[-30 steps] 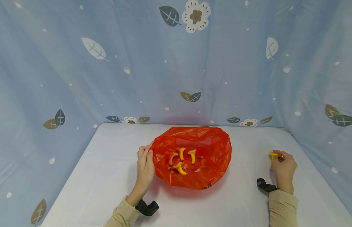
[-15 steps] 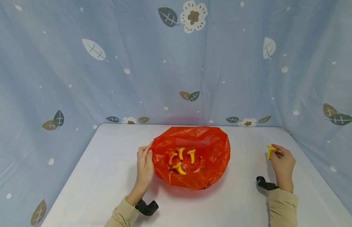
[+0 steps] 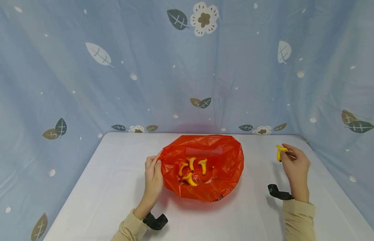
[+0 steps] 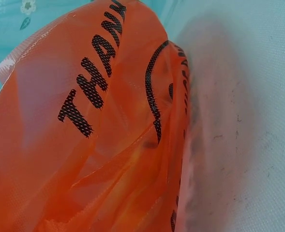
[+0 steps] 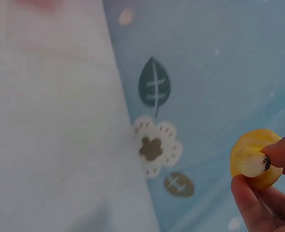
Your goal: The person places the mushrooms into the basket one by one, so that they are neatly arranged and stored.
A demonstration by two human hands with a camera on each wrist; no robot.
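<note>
An orange-red plastic bag (image 3: 227, 170) stands on the white table with its mouth spread wide. Several yellow chanterelle mushrooms (image 3: 203, 166) lie inside it. My left hand (image 3: 154, 179) grips the bag's left rim; the left wrist view shows the bag's printed side (image 4: 127, 92) filling much of the frame, without the hand. Off to the right, apart from the bag, my right hand (image 3: 296, 167) pinches another chanterelle (image 3: 279, 154) above the table. The right wrist view has this chanterelle's (image 5: 244, 162) pale, dark-tipped stem end toward the camera, between thumb and fingers.
The white table (image 3: 108, 174) extends on both sides of the bag. A blue curtain (image 3: 144, 67) with leaves and flowers hangs behind and along both sides. Black wrist cameras (image 3: 156, 222) stick out from both wrists.
My right hand has lifted the chanterelle and carried it slightly left and away from me, its stem now pointing down. The left hand and the bag stay almost where they were.
</note>
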